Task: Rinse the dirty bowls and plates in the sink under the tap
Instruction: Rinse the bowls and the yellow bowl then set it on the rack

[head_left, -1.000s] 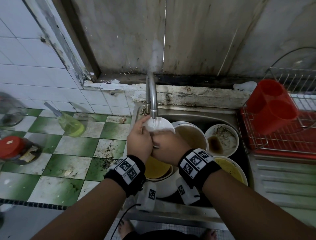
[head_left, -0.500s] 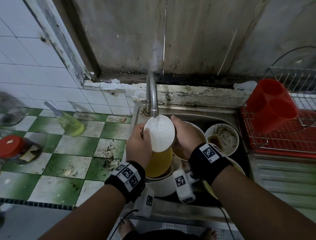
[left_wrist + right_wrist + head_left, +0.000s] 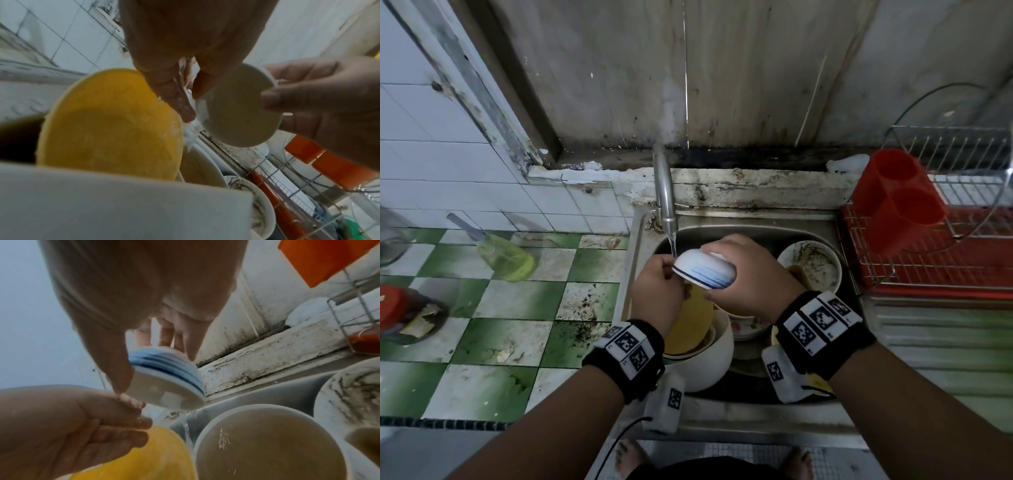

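A home kitchen, worn and grimy: a steel sink [image 3: 822, 226] holds stacked dirty bowls [image 3: 810, 263] under a running tap [image 3: 666, 192]. Left of the sink lies a green-and-white tiled counter [image 3: 493, 308] with a dish-soap bottle [image 3: 505, 258]; right of it stands a red dish rack [image 3: 928, 260].

Right hand [image 3: 748, 274] hides bowl [image 3: 703, 269] base; rack [image 3: 948, 219] cut off at right edge.

Dim, flat light without hard shadows. The head view is fairly sharp around the tap [image 3: 667, 205], bending and smearing toward its edges. Both wrist views are soft and grainy; the hands nearest each lens are blurred and pale.
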